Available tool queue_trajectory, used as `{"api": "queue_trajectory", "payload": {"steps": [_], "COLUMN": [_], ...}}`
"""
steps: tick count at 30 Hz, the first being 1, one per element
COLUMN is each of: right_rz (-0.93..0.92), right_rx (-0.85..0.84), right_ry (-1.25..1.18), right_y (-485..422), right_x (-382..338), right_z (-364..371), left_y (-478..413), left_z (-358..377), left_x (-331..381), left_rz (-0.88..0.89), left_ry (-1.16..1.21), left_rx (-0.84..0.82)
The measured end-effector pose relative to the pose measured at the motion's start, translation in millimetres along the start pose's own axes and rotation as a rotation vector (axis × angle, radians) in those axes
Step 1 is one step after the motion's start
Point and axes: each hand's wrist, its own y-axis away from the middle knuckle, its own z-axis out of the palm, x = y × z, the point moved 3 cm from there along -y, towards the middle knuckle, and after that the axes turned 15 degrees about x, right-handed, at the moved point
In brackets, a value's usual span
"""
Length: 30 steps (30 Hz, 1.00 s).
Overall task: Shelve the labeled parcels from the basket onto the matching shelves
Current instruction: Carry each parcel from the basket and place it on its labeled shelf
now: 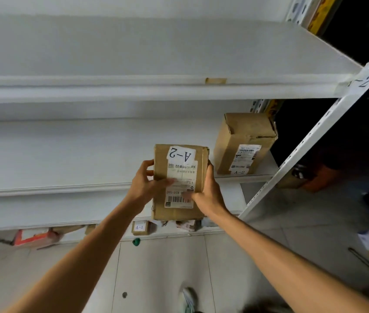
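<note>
White metal shelf (50, 188) boards run in from the left. Your left hand (144, 184) grips the left edge of the parcel (179, 177), thumb across its face. Your right hand (209, 190) clasps the right edge, thumb on the shipping label. The parcel is held in the air in front of the middle shelf's lip and is not yet resting on anything.

Assessment: placing is the step in hand. Keep both hands on until the base sits flat on the board. Set it on the bare stretch just left of the standing box (244, 143), not against it. Turn the marked face outward so it can be read upright.

Writing, left to right:
- The small box (139, 227) on the lowest shelf reads "A-1", inverted.
- The parcel's white sticker reads "A-2", upside down to you. Below it are a barcode and "K02-56", partly covered. The finer print is illegible.
- The standing box shows "A-2" at its foot.
- The tag (359, 81) on the post (314, 143) shows "-2", with the first character obscured.

Which board that tag governs cannot be told. The standing box suggests the middle shelf.
</note>
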Motion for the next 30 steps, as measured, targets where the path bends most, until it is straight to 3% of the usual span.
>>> {"api": "queue_trajectory", "payload": {"steps": [6, 13, 15, 19, 23, 30], "right_rz": [-0.001, 0.229, 0.162, -0.167, -0.326, -0.413], "right_rx": [0.094, 0.023, 0.039, 0.166, 0.088, -0.032], "right_ry": [-0.032, -0.029, 0.031, 0.200, 0.636, 0.851], "right_y": [-46, -68, -66, -66, -75, -93], "right_x": [-25, -19, -22, -41, -46, -44], "right_z": [9, 2, 0, 5, 4, -9], "left_y": [-51, -84, -86, -89, -93, -95], "left_z": [14, 39, 44, 47, 56, 84], "left_x": [17, 9, 9, 5, 11, 14], "left_rz": [0.068, 0.131, 0.169, 0.178, 0.212, 0.237], "left_ry": [0.060, 0.062, 0.033, -0.006, -0.039, -0.004], "left_rx": [0.023, 0.041, 0.044, 0.048, 0.036, 0.102]}}
